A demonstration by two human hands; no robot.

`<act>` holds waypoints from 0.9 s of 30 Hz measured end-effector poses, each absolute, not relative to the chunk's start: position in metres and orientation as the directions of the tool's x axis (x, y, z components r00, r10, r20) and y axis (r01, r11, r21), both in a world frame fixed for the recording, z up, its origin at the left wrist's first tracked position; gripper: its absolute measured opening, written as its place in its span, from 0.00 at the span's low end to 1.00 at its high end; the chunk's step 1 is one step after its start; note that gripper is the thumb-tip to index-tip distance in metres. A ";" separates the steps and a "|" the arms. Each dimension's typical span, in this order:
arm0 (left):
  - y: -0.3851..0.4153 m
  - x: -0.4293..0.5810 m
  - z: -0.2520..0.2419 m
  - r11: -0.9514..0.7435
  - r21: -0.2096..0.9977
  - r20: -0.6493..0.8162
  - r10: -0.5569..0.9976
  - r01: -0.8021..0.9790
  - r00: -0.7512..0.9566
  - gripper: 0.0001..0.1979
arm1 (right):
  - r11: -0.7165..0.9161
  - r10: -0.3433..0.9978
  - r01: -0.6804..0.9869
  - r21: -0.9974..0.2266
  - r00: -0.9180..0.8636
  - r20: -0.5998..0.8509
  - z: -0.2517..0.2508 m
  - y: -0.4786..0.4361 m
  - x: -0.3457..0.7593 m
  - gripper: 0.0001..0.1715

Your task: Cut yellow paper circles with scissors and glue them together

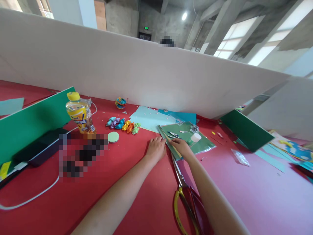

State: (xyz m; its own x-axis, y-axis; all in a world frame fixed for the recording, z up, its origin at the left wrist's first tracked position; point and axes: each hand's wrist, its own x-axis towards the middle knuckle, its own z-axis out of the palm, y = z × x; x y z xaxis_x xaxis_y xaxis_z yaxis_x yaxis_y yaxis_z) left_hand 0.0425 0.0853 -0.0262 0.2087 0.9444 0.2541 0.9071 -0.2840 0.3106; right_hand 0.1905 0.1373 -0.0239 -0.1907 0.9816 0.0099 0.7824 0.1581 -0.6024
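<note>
In the middle of the table my left hand rests with curved fingers, its fingertips pressed together at the left edge of a long narrow green strip, perhaps folded paper. From the other side my right hand pinches the same strip, with a pale yellowish edge near its thumb. Beneath and behind the strip lies a green sheet in a clear sleeve. Large scissors with yellow handles lie below the hands, blades pointing toward the strip. My right forearm partly covers a dark red object beside the handles.
A drink bottle stands left, near a black case and white cable. Several coloured folded paper pieces, a round green disc, light blue paper and a white cap lie around. White partition behind; green panel right.
</note>
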 end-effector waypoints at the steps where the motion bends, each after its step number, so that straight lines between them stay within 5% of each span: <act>1: 0.085 0.042 -0.026 -0.286 0.309 0.254 0.944 0.907 0.211 0.17 | 0.171 0.980 0.803 -0.570 -0.201 0.010 -0.021 0.135 0.190 0.21; 14: 0.085 0.043 -0.020 -0.279 0.314 0.197 0.954 0.908 0.225 0.15 | 0.158 0.987 0.985 -0.068 -0.155 0.042 0.005 0.115 0.161 0.13; 27: 0.104 0.038 -0.017 -0.138 0.631 0.108 0.990 0.763 0.090 0.13 | 0.032 0.999 0.998 -0.058 -0.030 0.039 0.008 0.121 0.166 0.11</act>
State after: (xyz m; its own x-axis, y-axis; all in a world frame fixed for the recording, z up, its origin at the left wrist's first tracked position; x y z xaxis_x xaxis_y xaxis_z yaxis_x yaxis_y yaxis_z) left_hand 0.0380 0.1040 -0.0171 0.0898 0.9901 0.1075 0.7633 -0.1378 0.6312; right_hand 0.1659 0.1210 0.0078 -0.0302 0.9988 0.0388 0.9978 0.0324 -0.0581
